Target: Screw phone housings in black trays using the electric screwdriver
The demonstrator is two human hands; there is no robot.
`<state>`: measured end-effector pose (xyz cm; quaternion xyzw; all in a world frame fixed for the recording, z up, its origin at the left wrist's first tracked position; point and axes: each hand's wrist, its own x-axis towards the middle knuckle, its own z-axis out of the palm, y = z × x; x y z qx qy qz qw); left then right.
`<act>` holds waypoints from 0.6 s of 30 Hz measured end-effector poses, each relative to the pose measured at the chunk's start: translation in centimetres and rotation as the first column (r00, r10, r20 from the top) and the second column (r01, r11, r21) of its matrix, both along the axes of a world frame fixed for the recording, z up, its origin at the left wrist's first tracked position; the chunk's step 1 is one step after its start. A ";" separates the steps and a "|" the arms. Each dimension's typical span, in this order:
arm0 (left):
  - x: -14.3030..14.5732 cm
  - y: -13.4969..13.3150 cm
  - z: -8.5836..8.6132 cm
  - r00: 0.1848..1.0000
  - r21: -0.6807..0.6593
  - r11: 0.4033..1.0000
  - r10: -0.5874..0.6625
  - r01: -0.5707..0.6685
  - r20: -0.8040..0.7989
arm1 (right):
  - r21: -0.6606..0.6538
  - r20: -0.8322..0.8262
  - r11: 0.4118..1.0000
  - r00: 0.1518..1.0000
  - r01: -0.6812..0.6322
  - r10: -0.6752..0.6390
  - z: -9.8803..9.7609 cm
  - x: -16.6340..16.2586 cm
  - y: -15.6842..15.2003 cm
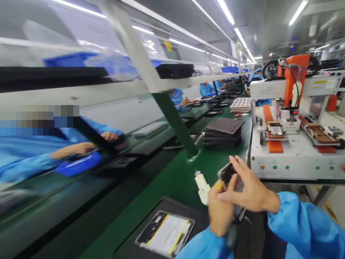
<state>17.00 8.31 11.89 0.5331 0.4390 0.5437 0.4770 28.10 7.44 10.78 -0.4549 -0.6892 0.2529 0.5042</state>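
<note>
On the near green bench, an opened device [165, 233] lies flat in a dark tray [129, 248]. Right of it stands a small white tool [202, 187]. Left hand [219, 212] is clenched on a dark handle; right hand [249, 190], fingers half spread, clasps a small dark phone-like part [229, 172] above the bench. Judged light, rigid, fragile: hold by edges. Far right: screw machine [293, 144]

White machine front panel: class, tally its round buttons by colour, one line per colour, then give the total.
On the machine front panel, as far as the frame shows:
Orange buttons: 1, plus a reddish one cut by the right edge, not counted
Green buttons: 4
Total: 5
</note>
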 end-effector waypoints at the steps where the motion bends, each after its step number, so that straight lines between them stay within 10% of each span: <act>1: 2.3 0.2 -0.4 0.997 0.073 0.996 -0.049 0.053 -0.057 | -0.005 -0.039 0.996 0.995 0.089 -0.090 -0.2 1.6 0.1; 8: 10.8 -0.6 -2.2 0.845 0.301 0.820 -0.356 0.487 -0.399 | 0.011 -0.278 0.892 0.859 0.451 -0.431 -1.4 13.3 -0.6; 12: 6.7 1.5 -6.1 0.696 0.267 0.829 -0.189 0.491 -0.692 | 0.155 -0.042 0.725 0.738 0.671 -0.674 3.3 24.5 0.7; 18: -0.2 7.6 -13.8 0.152 0.078 0.967 0.041 0.242 -0.988 | 0.193 0.569 0.366 0.200 0.910 -0.797 7.5 38.2 6.6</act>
